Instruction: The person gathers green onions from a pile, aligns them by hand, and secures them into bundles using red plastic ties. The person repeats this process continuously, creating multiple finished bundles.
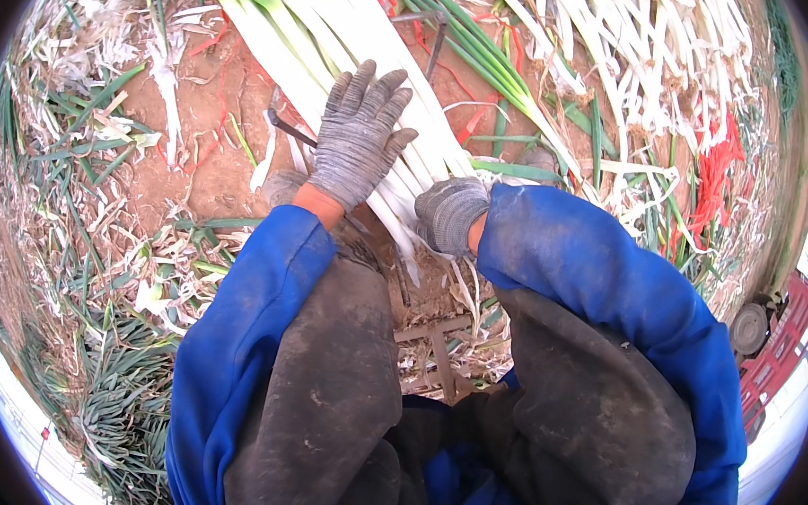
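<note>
white-stalked green onions point(380, 80), long and straight, with green tops running to the upper left and root ends near the knees, are laid as one bundle on bare reddish soil point(212, 161), directly before the kneeling person. left hand point(358, 135), in a grey knit glove, is laid flat upon the stalks with fingers spread. right hand point(450, 213), gloved alike, is curled shut around the lower stalk ends. risk is judged thus: stalks could be bruised or snapped if pressed too hard, and loose ones could slip from the curled grip and scatter. blue sleeves point(246, 335) and dark knee covers point(327, 389) are seen below. red ties point(714, 172) and further onion piles point(629, 52) are noted upper right; dry trimmings point(75, 208) at left.
</note>
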The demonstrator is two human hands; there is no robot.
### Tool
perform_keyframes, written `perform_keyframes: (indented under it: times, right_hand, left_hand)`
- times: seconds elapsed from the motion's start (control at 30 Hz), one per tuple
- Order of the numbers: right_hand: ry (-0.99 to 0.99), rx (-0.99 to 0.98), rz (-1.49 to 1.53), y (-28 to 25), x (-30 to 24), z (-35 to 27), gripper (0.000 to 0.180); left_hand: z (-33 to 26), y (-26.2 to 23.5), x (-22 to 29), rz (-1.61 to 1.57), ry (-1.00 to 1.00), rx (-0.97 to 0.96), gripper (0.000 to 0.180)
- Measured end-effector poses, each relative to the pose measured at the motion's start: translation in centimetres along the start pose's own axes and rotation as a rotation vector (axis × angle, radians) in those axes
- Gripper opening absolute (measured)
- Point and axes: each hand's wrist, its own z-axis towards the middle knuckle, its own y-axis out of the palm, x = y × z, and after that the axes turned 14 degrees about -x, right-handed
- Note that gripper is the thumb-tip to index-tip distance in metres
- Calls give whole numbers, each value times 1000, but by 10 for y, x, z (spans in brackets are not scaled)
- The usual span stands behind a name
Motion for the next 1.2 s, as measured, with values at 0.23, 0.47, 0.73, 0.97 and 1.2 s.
perform_keyframes:
  times: [0.23,0.47,0.73,0.97,1.2]
  right_hand:
    - [-34,41,146,11,3,11,33]
    - [-10,103,125,26,9,26,41]
    - [-275,-91,51,41,3,-13,41]
    - [-391,-113,25,56,19,23,25]
    - [-3,30,463,74,101,-74,18]
  left_hand:
    - [-2,3,12,-5,-54,-38,56]
    - [-5,17,9,98,-61,-113,65]
    - [-6,14,5,121,-57,-41,59]
    - [-4,9,11,81,-54,-70,60]
    - [5,6,20,140,-60,-108,60]
